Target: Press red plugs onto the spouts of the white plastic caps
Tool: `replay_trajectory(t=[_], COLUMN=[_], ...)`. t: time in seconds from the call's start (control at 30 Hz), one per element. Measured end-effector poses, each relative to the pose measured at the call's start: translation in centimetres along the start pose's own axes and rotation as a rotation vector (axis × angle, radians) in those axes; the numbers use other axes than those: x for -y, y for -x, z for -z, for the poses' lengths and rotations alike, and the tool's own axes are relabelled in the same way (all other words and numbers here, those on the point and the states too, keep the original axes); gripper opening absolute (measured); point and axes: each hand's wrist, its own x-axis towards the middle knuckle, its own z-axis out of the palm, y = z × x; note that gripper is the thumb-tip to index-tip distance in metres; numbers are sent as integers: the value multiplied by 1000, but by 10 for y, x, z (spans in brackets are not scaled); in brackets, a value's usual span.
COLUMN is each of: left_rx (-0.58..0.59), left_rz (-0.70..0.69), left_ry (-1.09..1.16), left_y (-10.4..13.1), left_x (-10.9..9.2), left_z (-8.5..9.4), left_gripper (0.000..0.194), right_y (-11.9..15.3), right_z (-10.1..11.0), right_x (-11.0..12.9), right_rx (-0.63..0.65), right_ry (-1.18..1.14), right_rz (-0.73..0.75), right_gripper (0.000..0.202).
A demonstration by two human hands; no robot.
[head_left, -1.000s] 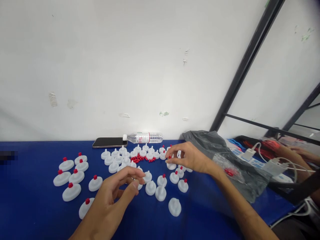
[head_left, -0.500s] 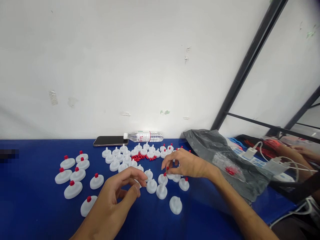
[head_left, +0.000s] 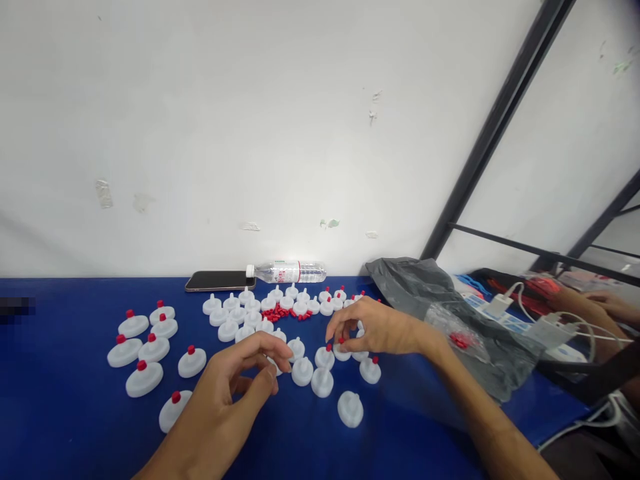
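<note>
My right hand (head_left: 367,327) reaches in from the right, its thumb and fingertips closed around a small red cap (head_left: 342,341) on the spout of a white funnel-shaped lid (head_left: 343,353). Beside it stands another white lid with a red cap (head_left: 329,347). My left hand (head_left: 245,380) hovers over the blue table (head_left: 280,440) with fingers loosely curved, thumb and index apart, and nothing between them. Partly behind its fingertips is an uncapped white lid (head_left: 274,366). More uncapped lids (head_left: 302,372) stand between the hands. A pile of loose red caps (head_left: 280,313) lies among the white lids further back.
Several red-capped lids (head_left: 144,379) stand at the left. Against the wall lie a black phone (head_left: 220,281) and a plastic bottle (head_left: 287,272). On the right are a grey plastic bag (head_left: 415,287), a clear bag of red caps (head_left: 459,340), power strips with chargers (head_left: 500,305) and another person's arm (head_left: 575,307).
My right hand has shifted slightly with the red cap, which now sits over a lid's spout. My left hand has barely moved.
</note>
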Motion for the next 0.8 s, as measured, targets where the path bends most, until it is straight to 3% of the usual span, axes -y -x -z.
replay_trajectory(t=[0.33,0.4,0.5,0.6,0.67,0.8], left_rx=[-24,-26,-13,-6,-21,-104], left_rz=[16,-6,-40,-34,-21,-119], left_ry=[-71,-84,-111,-159,-201,-280], left_y=[3,3,0,0,3,12], left_x=[-4,-6,-4,0,1,-7], left_z=[0,-1,-1,-1,-3,-12], left_gripper=[19,17,19,20,19,21], right_y=[8,12,15,13,13,16], right_z=[10,11,6,0,-1,5], right_x=[19,25,27,24,25,36], right_rx=[-87,-11,201,352,322,99], right_ry=[-10,-96,-257,-321,-308,-271], right_rz=[8,-41,-105,-90,-53,28], right_gripper=[17,20,25,24,22,19])
